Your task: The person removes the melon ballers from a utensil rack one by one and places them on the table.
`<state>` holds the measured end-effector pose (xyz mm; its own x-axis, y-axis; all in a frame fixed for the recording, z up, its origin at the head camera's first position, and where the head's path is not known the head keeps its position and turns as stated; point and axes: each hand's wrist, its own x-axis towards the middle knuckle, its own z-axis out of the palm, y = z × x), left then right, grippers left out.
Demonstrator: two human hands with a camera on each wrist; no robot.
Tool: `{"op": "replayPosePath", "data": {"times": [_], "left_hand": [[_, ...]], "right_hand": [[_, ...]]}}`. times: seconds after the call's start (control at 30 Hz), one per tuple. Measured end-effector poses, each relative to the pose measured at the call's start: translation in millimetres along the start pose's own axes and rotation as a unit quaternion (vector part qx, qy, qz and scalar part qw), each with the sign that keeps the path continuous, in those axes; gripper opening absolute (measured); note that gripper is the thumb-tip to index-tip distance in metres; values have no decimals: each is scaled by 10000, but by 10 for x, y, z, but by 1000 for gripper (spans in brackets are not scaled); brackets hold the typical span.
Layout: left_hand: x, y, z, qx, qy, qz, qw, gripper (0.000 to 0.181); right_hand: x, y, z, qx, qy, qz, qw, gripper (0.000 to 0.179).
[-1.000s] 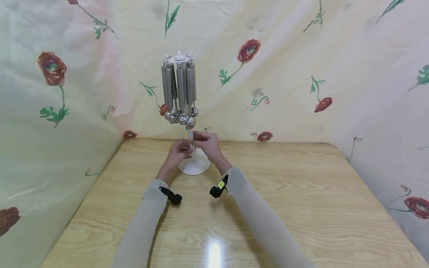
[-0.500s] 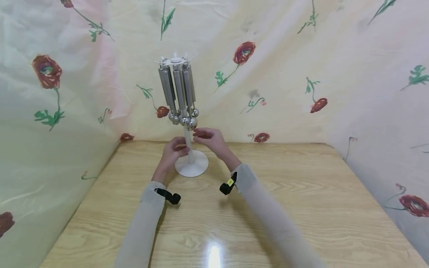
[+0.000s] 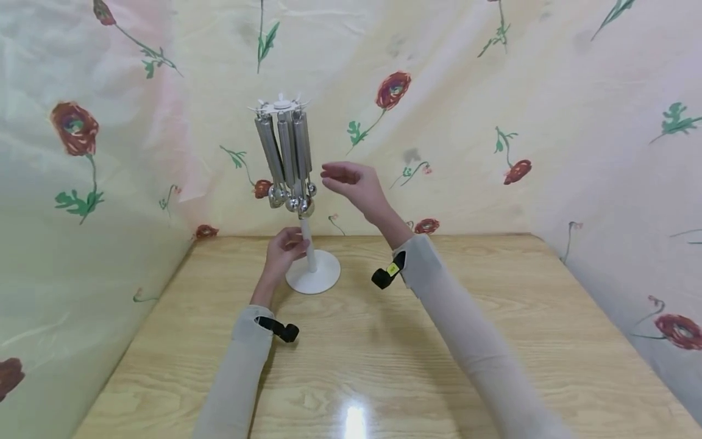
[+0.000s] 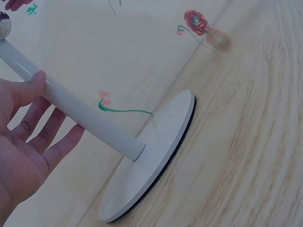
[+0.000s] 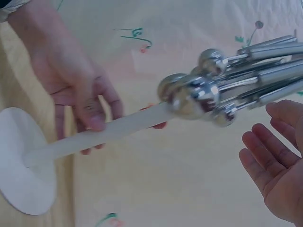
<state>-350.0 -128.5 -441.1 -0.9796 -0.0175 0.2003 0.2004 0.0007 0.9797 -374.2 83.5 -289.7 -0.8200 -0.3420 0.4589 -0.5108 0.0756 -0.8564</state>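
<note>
A white stand (image 3: 308, 253) with a round base (image 3: 314, 281) stands on the table, leaning slightly left in the head view. Several steel-handled utensils (image 3: 285, 146) hang from the rack (image 3: 282, 106) at its top; their shiny rounded ends (image 5: 194, 97) look like small spoons or ladles, the exact kind unclear. My left hand (image 3: 281, 255) holds the stand's pole (image 4: 94, 120) low down, thumb on the near side and fingers behind it. To the right of the utensils, my right hand (image 3: 353, 186) is raised with fingers loosely extended, holding nothing and apart from them in the head view.
The wooden table (image 3: 466, 323) extends to the right and toward me. A flower-printed sheet (image 3: 450, 122) forms the wall behind and at both sides, close behind the stand. Black cameras (image 3: 388, 275) are strapped to both wrists.
My right hand has left the pole and risen up beside the utensils. The left hand stays on the pole. The stand and its hanging utensils have tilted a little, and the view has shifted slightly.
</note>
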Motion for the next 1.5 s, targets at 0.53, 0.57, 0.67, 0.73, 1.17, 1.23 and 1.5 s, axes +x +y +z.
{"op": "replayPosePath", "data": {"times": [0.53, 0.57, 0.67, 0.73, 1.17, 1.23, 1.5], "left_hand": [[-20, 3, -19, -97, -175, -138, 9997, 38], [-15, 6, -23, -108, -234, -176, 9995, 38], [0, 15, -34, -85, -394, -277, 9988, 39], [12, 15, -44, -32, -487, -312, 9983, 41], [4, 46, -86, -135, -547, -459, 9974, 42], [-1, 50, -84, -153, -536, -440, 9975, 42], [-12, 40, -81, -243, -530, -382, 9976, 42]], "right_hand": [[332, -289, -75, 450, -275, 455, 9976, 38], [344, -292, -67, 453, -277, 455, 9976, 37], [373, -302, -38, 509, -257, 407, 9975, 36], [388, -317, -13, 564, -237, 388, 9974, 35], [456, -408, 59, 626, -173, 240, 9976, 34], [459, -416, 56, 584, -177, 201, 9979, 33], [444, -440, 53, 467, -147, 199, 9986, 32]]}}
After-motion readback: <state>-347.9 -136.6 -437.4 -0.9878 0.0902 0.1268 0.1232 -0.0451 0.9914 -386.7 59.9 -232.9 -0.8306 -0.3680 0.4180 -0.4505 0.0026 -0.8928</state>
